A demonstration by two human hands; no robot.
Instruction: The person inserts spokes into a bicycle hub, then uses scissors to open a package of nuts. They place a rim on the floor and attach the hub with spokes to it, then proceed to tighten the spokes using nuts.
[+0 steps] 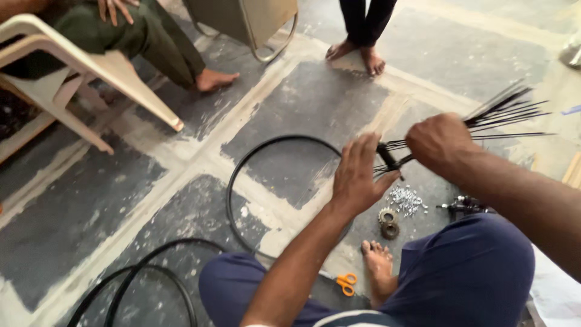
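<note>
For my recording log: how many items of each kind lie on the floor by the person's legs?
Black round wheel rims: 3
Round metal toothed cogs: 2
Orange-handled scissors: 1
Pile of small silver nuts: 1
Dark metal hub part: 1
Total: 8

Head view, steeply down, close over floor (91,224)

Both arms reached forward, the left hand (357,175) open with fingers (363,151) spread upward, the right hand (439,142) clenched in a fist.
</note>
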